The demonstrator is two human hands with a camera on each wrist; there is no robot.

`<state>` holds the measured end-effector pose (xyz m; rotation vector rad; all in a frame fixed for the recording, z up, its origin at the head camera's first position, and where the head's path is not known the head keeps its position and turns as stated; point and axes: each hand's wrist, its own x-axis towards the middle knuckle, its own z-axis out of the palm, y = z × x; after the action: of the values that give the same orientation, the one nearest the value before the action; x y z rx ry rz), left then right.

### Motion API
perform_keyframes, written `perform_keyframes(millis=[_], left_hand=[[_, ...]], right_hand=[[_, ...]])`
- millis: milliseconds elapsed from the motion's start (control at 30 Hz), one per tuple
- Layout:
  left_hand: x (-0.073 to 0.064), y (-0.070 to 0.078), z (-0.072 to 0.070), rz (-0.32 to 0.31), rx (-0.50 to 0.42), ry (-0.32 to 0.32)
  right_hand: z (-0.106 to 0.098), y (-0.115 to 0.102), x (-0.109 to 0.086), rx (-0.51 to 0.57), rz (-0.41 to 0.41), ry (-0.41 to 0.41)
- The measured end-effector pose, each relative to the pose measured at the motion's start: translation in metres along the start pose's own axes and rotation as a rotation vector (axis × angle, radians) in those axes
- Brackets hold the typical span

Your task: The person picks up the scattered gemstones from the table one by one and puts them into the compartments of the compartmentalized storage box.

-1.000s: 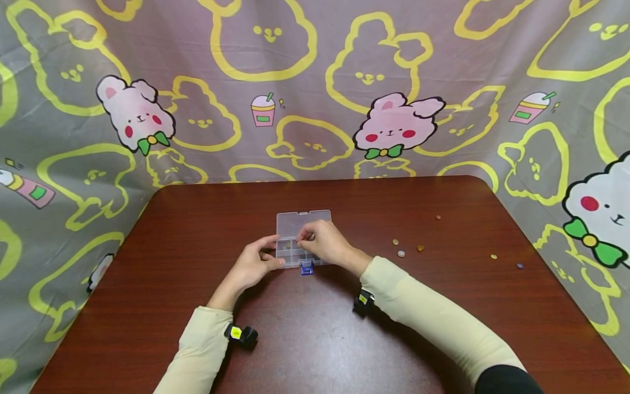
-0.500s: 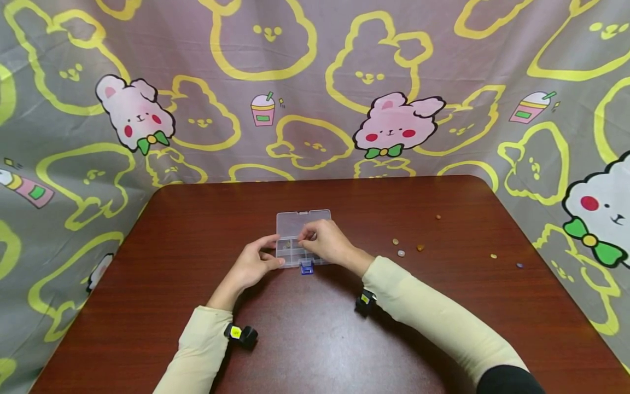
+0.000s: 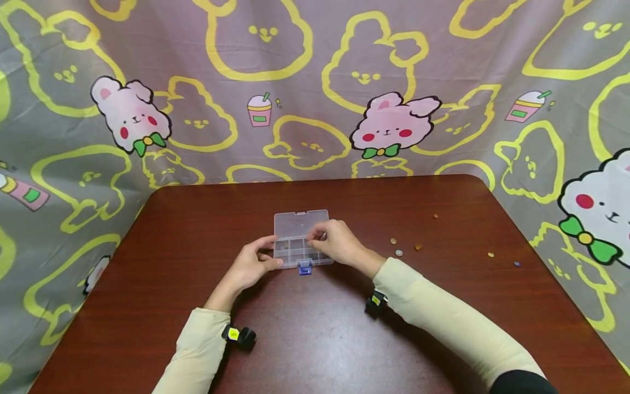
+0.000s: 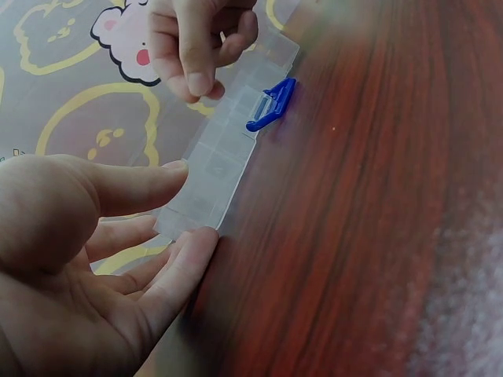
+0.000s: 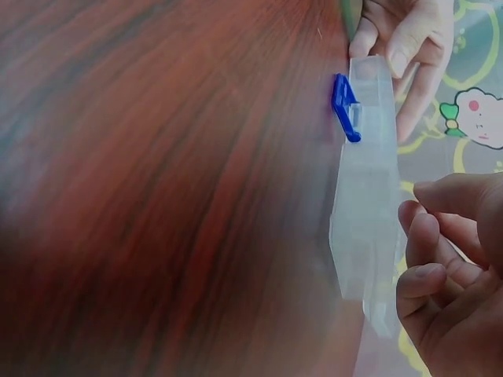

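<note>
A clear plastic compartment box (image 3: pixel 295 253) lies on the table with its lid (image 3: pixel 297 223) raised at the back and a blue latch (image 3: pixel 305 268) at the front. My left hand (image 3: pixel 252 264) grips the box's left end between thumb and fingers. One small stone (image 3: pixel 286 245) sits in the back left compartment. Over the right part of the box, my right hand (image 3: pixel 338 242) has its fingers curled. Its thumb and index fingertips come close together in the right wrist view; I cannot tell whether a small stone is between them.
Several small polished stones lie on the table to the right, among them a white stone (image 3: pixel 398 253), an orange stone (image 3: pixel 418 247) and a blue stone (image 3: pixel 517 264). A patterned curtain (image 3: pixel 315 98) hangs behind the brown table (image 3: pixel 305 328).
My right hand has moved a little to the right over the box, showing more of the middle compartments. The left hand keeps its grip at the left end. The head view has shifted slightly.
</note>
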<state>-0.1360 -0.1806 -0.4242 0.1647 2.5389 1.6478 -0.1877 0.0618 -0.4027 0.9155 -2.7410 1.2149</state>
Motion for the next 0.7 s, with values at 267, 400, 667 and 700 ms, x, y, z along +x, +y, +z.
perform_keyframes(millis=[267, 400, 667, 700], left_hand=[[0.001, -0.001, 0.0, -0.014, 0.011, -0.001], [0.002, -0.001, 0.0, -0.012, 0.016, -0.002], [0.001, 0.0, 0.0, -0.02, 0.021, -0.004], [0.001, 0.0, 0.0, -0.022, 0.02, -0.005]], right_hand=[[-0.014, 0.01, -0.014, -0.009, 0.001, 0.027], [-0.02, 0.015, -0.022, 0.002, 0.01, 0.031], [-0.036, 0.026, -0.042, 0.033, 0.071, 0.017], [-0.037, 0.028, -0.045, 0.027, 0.082, 0.019]])
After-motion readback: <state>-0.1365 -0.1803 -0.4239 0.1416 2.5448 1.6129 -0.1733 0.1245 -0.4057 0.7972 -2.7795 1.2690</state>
